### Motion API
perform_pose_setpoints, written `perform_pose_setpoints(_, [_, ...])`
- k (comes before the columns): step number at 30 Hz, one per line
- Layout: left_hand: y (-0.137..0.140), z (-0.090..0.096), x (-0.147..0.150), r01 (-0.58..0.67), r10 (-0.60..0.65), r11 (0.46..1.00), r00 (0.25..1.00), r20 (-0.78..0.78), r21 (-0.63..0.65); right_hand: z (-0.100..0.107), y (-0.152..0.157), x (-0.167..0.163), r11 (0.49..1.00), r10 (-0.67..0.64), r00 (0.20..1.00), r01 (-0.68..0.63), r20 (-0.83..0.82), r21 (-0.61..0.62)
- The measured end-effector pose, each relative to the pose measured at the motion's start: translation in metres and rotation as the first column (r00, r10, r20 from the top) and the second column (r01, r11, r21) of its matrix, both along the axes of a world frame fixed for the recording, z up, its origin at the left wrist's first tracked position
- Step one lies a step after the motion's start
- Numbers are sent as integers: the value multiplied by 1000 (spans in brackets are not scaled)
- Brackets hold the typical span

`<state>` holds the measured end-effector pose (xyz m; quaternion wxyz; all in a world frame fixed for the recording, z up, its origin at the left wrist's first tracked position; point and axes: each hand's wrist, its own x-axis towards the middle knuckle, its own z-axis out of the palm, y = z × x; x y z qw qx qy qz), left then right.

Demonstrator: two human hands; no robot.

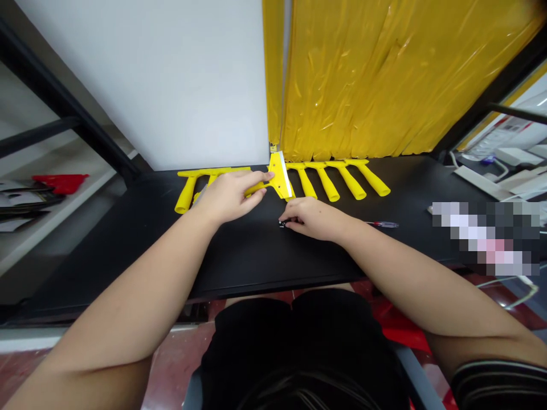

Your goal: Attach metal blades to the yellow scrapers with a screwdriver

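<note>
Head view: at the centre of the frame, a yellow scraper [277, 177] sits in the left hand [222, 196], fingers clamped on its handle — long axis rising gently rightward, pale edge [285, 173] facing right. Just below its head, the nearer right hand [318, 219] pinches a small black piece [282, 224] (mostly hidden), fingertips together, above the black tabletop [239, 250].

Scrapers [327, 185] look smooth yellow plastic, faint sheen. Tabletop [248, 256] smooth, mostly matt black. Yellow sheeting [363, 80]: glossy, wrinkled plastic film. White panel [171, 85] smooth, matt.
</note>
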<state>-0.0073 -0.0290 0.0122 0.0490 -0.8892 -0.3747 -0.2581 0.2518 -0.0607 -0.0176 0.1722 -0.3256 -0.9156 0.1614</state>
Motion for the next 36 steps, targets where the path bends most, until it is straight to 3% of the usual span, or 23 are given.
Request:
perform_pose_setpoints(11, [1,-2,5,56,-57,998,998,-25,-38,-1,2,0,995,-94,993,91,73,39])
perform_pose_setpoints(20, [2,-5,3,76,-77,997,996,-34,-28,0,0,7,992,-121,985,123,125,-10])
perform_pose_setpoints(22, [2,-5,3,85,-86,996,995,-50,-29,3,2,17,989,-96,990,107,108,-101])
perform_pose_setpoints(25, [1,-5,2,99,-100,995,992,-73,-11,10,9,39,912,-125,990,90,-63,-401])
perform_pose_setpoints(27, [0,-4,2,105,-105,994,991,-82,4,13,15,51,857,-234,932,64,-276,-511])
perform_pose_setpoints(31, [-2,-3,5,149,-153,988,979,-133,-35,14,22,54,852,-370,753,41,-545,-522])
perform_pose_setpoints(34, [-5,-3,9,168,-177,984,969,-175,-64,12,22,45,860,-370,718,25,-590,-510])
perform_pose_setpoints(36, [-7,-3,12,172,-181,983,963,-201,-64,10,20,39,901,-340,724,69,-600,-428])
